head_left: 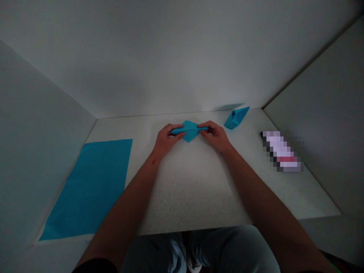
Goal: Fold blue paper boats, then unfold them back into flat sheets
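Note:
Between my two hands is a folded blue paper [190,131], a diamond-like middle with a narrow point running out to each side. My left hand [167,137] pinches its left point, thumb below and fingers above. The right point is pinched the same way by my right hand [215,135]. A crease runs across the middle of the paper, level with both points. Just beyond my right hand, a folded blue paper boat [236,118] rests tilted near the back wall.
Flat blue paper sheets [93,185] lie at the left of the white table [193,197], partly under my left forearm. A phone-like object [281,151], blurred out, lies at the right. Walls border the table at the back, left and right.

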The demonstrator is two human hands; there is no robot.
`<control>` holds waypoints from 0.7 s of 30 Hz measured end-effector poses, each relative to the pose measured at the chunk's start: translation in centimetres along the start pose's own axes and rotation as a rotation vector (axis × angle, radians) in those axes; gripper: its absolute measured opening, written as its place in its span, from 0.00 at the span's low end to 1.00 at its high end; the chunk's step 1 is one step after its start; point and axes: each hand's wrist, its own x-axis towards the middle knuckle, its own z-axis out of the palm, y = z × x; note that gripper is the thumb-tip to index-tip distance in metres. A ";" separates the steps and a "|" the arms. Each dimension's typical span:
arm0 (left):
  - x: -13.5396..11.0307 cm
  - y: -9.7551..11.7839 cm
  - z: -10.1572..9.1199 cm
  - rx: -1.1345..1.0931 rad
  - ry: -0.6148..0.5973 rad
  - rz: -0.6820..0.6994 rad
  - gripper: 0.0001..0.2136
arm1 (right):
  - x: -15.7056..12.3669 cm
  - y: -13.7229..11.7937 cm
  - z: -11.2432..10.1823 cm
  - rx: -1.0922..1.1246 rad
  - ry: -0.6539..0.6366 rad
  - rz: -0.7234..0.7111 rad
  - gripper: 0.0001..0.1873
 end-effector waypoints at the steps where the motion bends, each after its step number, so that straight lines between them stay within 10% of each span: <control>1: 0.0 0.1 0.1 0.032 0.007 0.019 0.14 | 0.0 0.0 0.1 -0.004 0.024 -0.015 0.15; 10: -0.8 1.2 1.1 0.262 -0.089 0.254 0.04 | -0.1 0.1 2.2 0.143 0.093 0.018 0.39; 21: -1.3 2.0 0.9 0.259 -0.339 0.112 0.31 | -0.8 -1.0 3.3 0.135 -0.029 0.002 0.35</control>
